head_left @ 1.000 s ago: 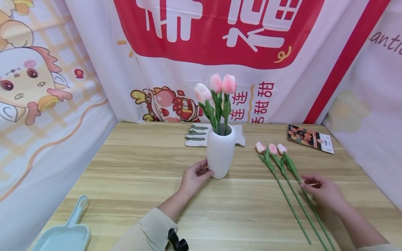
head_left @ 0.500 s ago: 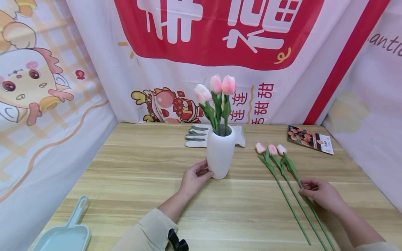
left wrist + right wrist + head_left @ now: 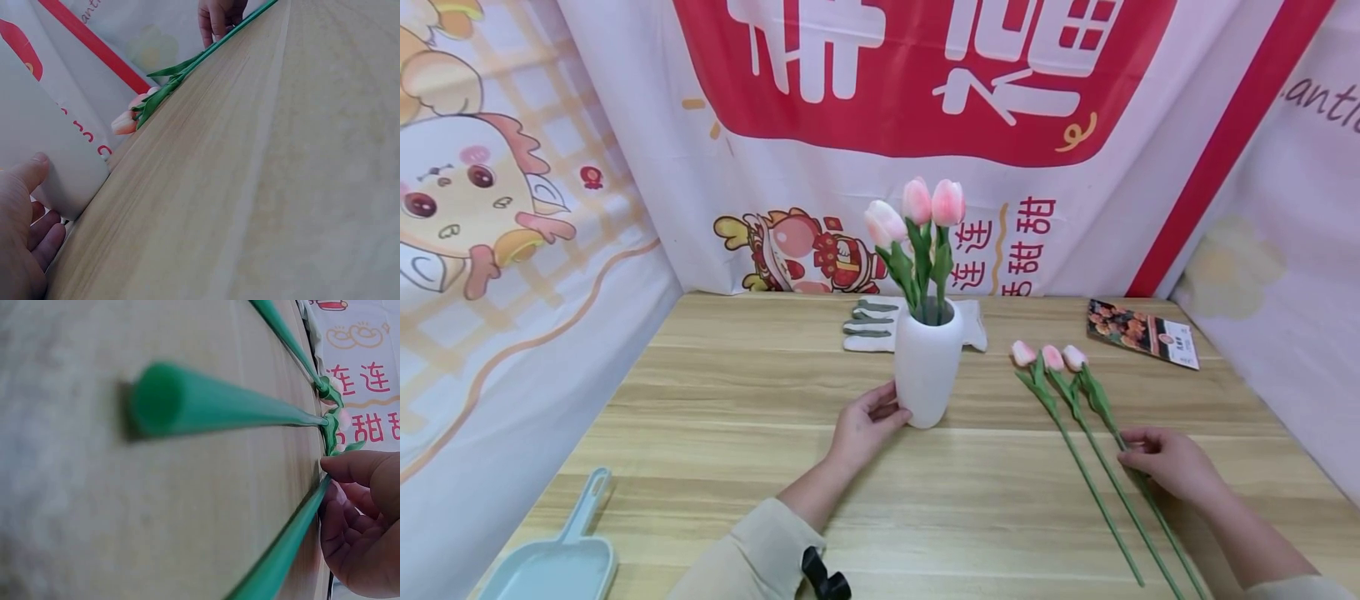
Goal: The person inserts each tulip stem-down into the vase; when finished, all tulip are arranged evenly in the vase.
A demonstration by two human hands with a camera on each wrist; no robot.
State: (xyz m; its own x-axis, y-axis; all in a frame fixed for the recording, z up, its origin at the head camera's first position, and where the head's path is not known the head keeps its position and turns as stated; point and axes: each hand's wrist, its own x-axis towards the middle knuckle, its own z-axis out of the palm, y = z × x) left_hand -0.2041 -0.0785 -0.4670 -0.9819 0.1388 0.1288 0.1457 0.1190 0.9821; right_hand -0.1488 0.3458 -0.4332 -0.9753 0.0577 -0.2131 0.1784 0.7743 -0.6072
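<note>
The bench (image 3: pixel 737 392) runs back to a hanging printed cloth (image 3: pixel 790 175), and more cloth rises along its left and right edges. Its near edge lies outside my head view. On my left, a broad stretch of wood separates my forearm from the pale blue dustpan (image 3: pixel 550 571) in the near left corner of that view. Between the white vase (image 3: pixel 927 375) and the row of loose tulips there is another open stretch, and a narrower strip of wood lies between my right hand (image 3: pixel 1172 467) and the right edge. Just behind the vase, a white glove (image 3: pixel 870 333) lies flat near the back edge; a printed card (image 3: pixel 1138 333) lies near the back right corner.

My left hand (image 3: pixel 859 429) holds the vase low on its left side, thumb at the front, fingers curled around by the base. The vase stands upright, with three pink tulips (image 3: pixel 917 200) in its mouth, well above that grip.

With my right hand I pinch the stem of the right tulip (image 3: pixel 1098 400) between thumb and fingers, below its leaves. The middle tulip (image 3: pixel 1063 387) and the left tulip (image 3: pixel 1037 383) lie just beside it, blooms toward the back, stems slanting toward me.
</note>
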